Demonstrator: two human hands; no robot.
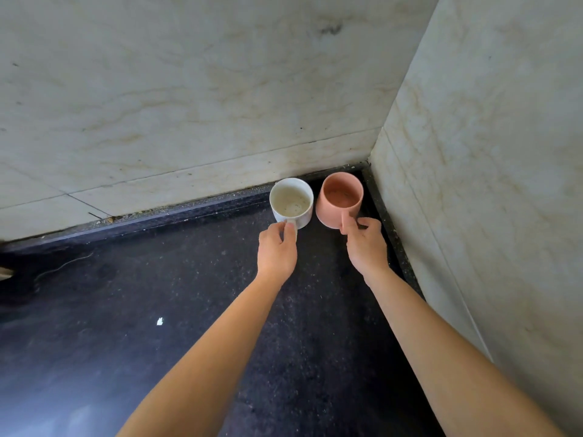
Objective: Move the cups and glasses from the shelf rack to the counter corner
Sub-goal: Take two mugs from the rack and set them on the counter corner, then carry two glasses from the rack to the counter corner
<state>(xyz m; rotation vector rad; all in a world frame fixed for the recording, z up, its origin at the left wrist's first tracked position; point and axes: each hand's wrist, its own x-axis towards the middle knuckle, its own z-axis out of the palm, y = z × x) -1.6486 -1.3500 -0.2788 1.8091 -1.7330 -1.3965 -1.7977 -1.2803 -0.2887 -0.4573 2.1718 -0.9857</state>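
A white speckled cup point(291, 199) stands upright in the far corner of the black counter point(157, 294), close to the back wall. My left hand point(277, 250) is closed around its handle. Right beside it stands a pink cup point(340, 195), nearest the corner. My right hand point(366, 244) pinches that cup's handle. Both cups look empty and rest on the counter, a small gap between them.
Marble-tiled walls point(220, 99) meet at the corner behind and to the right of the cups. A small white chip point(160, 321) lies on the counter at the left. No shelf rack is in view.
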